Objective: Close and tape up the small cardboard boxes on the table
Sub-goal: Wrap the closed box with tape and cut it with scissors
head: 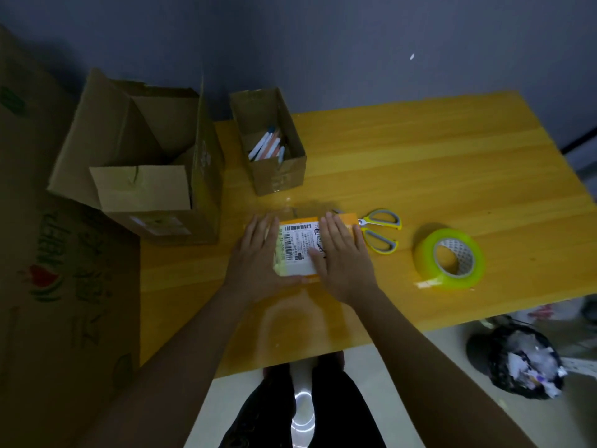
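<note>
Both palms lie flat, fingers straight: the left hand (258,253) and right hand (339,253) press the top of a small cardboard box (298,250) near the table's (452,176) front edge, apparently holding it closed for sealing. Scissors (381,232) and tape roll (450,258) wait just right; an open box of pens (269,140) stands beyond.

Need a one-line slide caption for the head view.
Left hand and right hand press flat on a small labelled cardboard box on the yellow wooden table, beside yellow-handled scissors and a tape roll.
</note>
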Demonstrator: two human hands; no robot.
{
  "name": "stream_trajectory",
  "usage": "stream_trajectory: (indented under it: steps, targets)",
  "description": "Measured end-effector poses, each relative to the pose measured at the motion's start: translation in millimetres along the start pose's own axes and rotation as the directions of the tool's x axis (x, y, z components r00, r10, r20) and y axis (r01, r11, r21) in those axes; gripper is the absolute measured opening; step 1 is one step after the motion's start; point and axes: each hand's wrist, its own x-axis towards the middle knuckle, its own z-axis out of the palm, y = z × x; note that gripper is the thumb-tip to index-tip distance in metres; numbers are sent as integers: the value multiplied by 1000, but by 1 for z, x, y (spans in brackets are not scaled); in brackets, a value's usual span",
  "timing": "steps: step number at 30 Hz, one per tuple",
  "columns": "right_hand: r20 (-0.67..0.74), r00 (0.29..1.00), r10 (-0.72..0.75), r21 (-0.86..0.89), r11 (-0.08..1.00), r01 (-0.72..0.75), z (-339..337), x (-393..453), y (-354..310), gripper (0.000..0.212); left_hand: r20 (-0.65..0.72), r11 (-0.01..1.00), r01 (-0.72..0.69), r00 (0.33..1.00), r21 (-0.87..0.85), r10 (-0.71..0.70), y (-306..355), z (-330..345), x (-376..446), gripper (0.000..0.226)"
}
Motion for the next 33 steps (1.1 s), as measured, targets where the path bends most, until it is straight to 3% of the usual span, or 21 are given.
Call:
stream_trajectory:
  steps: [6, 11, 16, 21, 24, 27, 30, 33]
  targets:
    - [98, 995, 2, 37, 999, -6, -9, -46, 11, 60, 63, 1000, 7, 998, -11, -6, 1, -4, 3, 132]
    - [-25, 990, 135, 104, 986, -132, -21, 8, 9, 60, 81, 999, -31, 996, -10, 31, -2, -2, 5, 127]
    - [80, 992, 99, -10, 995, -99, -4, 56, -3, 70, 43, 999, -46, 998, 26, 45, -6, 3, 7, 125]
    - [86, 996, 25, -155, 988, -11, -14, 78, 12, 57, 30, 998, -45, 999, 47, 44, -6, 5, 7, 125]
    - [138, 990, 16, -158, 987, 6, -19, 86, 13, 55, -2, 999, -35, 999, 36, 35, -4, 7, 6, 124]
    - [199, 965, 173, -97, 983, -156, -14, 89, 16, 55, -15, 999, -22, 1000, 34, 23, -2, 7, 4, 126]
    - [101, 941, 322, -34, 947, -320, -7, 72, 16, 56, -16, 999, 16, 1000, 33, -16, -1, 9, 4, 127]
    - [-20, 958, 286, 18, 958, -285, -2, 37, -3, 63, -8, 999, 45, 999, 28, -44, 3, 11, 5, 127]
